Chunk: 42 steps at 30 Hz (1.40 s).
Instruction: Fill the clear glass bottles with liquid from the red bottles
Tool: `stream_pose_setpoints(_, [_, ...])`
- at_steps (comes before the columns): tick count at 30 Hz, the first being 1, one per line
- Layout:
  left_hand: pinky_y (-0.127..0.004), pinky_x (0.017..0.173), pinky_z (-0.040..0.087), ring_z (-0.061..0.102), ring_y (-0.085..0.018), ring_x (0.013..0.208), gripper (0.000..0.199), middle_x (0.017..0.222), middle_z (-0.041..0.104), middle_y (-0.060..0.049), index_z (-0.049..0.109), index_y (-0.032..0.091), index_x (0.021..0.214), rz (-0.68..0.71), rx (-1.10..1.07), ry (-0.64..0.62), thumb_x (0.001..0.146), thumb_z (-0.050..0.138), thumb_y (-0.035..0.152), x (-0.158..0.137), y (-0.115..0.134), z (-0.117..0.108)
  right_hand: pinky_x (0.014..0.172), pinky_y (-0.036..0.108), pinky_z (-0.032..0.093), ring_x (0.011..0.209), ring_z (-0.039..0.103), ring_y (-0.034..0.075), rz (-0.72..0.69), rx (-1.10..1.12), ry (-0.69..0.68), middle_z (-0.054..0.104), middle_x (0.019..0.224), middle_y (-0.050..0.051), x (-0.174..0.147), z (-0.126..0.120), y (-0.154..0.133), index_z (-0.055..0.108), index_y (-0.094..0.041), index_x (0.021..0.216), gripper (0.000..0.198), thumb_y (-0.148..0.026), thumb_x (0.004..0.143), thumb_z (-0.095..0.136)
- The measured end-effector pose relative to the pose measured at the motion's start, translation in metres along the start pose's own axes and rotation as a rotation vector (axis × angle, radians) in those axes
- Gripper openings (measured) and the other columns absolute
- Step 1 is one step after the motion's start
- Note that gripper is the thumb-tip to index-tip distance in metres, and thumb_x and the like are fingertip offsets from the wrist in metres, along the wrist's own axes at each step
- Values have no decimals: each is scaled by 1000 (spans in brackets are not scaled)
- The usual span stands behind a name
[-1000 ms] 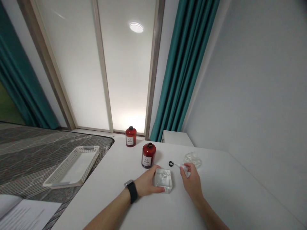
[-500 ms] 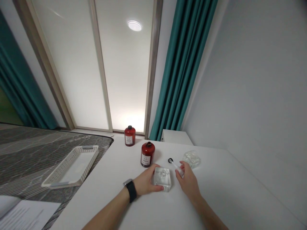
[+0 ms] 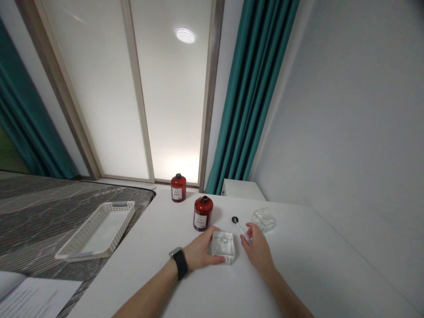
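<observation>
From where I stand, the person's left hand [image 3: 200, 251] is wrapped round the side of a clear square glass jar [image 3: 223, 245], thumb along the near side and fingers behind; the jar sits on the white tabletop [image 3: 212, 293]. The right hand [image 3: 257, 248] pinches a thin white stick [image 3: 241, 229] between thumb and fingers, just to the right of the jar. The stick slants away toward a small black ring [image 3: 235, 219]; I can't tell whether the two are joined. Just beyond the right hand lies a clear piece [image 3: 263, 219], glass or plastic, I can't say which. A red bottle [image 3: 202, 213] stands upright near the left hand, and a black-capped bottle [image 3: 178, 189] stands farther back. A white basket [image 3: 96, 230] rests well to the left.
</observation>
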<state>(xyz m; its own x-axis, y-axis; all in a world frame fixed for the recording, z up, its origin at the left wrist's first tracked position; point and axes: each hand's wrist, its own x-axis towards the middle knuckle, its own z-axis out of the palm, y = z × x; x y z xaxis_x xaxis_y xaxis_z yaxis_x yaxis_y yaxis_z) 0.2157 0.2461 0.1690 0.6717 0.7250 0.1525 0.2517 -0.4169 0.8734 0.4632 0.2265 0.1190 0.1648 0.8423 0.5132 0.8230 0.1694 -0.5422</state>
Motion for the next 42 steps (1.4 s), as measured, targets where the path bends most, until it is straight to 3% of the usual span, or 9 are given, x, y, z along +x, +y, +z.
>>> stream_pose_setpoints(10, [-35,82,51,61,-24,95,59,108,63,-7,46,17,118,-3,5,6,71,80,28,-1,0,0,72,39,52,76,60,24,-13,46,21,59,84,4,2,2,0,55,-19,111,31,-28,81,57])
stream_pose_setpoints(22, [-35,83,49,61,-24,95,57,107,64,-6,45,18,117,-18,22,-10,71,79,26,1,-3,0,83,43,52,89,62,24,-53,151,261,62,93,8,-6,-30,-9,53,-20,109,21,-25,92,43])
stream_pose_setpoints(25, [-36,86,49,61,-24,98,57,108,65,-7,45,18,117,-1,27,2,72,79,28,0,-3,1,84,42,52,89,63,24,-108,178,202,64,92,6,-11,-29,-18,56,-22,108,20,-25,91,46])
stream_pose_setpoints(28, [-38,88,49,61,-25,99,57,110,65,-9,46,17,118,18,39,28,72,79,29,0,-3,2,94,43,50,106,62,24,-160,259,23,66,108,7,-20,-27,-33,50,-24,125,32,-27,94,47])
stream_pose_setpoints(32, [-42,95,48,60,-28,107,65,120,64,-12,45,17,125,6,22,36,71,80,28,-3,-7,4,104,45,46,128,51,25,-148,387,-295,49,143,11,-32,-24,-51,32,-26,145,57,-21,91,50])
stream_pose_setpoints(36, [-51,107,40,52,-35,125,89,140,53,-19,38,16,141,-5,97,28,66,84,32,-6,-5,-5,113,50,36,139,40,28,-72,446,-413,38,152,13,-37,-15,-53,24,-25,151,80,-16,81,61])
stream_pose_setpoints(39, [-47,101,45,59,-32,115,57,129,62,-15,52,16,130,32,214,61,81,70,38,-10,8,-19,112,50,36,139,41,28,23,506,-446,39,152,13,-37,-9,-50,22,-25,152,83,-18,80,63])
stream_pose_setpoints(41, [-37,83,53,66,-24,88,24,96,70,-8,65,18,102,58,294,139,92,54,36,-13,17,-28,109,48,41,133,48,28,62,536,-458,41,150,13,-36,-7,-50,25,-25,151,82,-19,79,65])
stream_pose_setpoints(42, [-34,75,52,63,-21,76,23,82,67,-6,65,19,88,82,339,218,94,49,35,-14,20,-32,106,47,43,128,52,27,74,547,-461,43,149,13,-36,-7,-50,27,-25,150,81,-19,79,65])
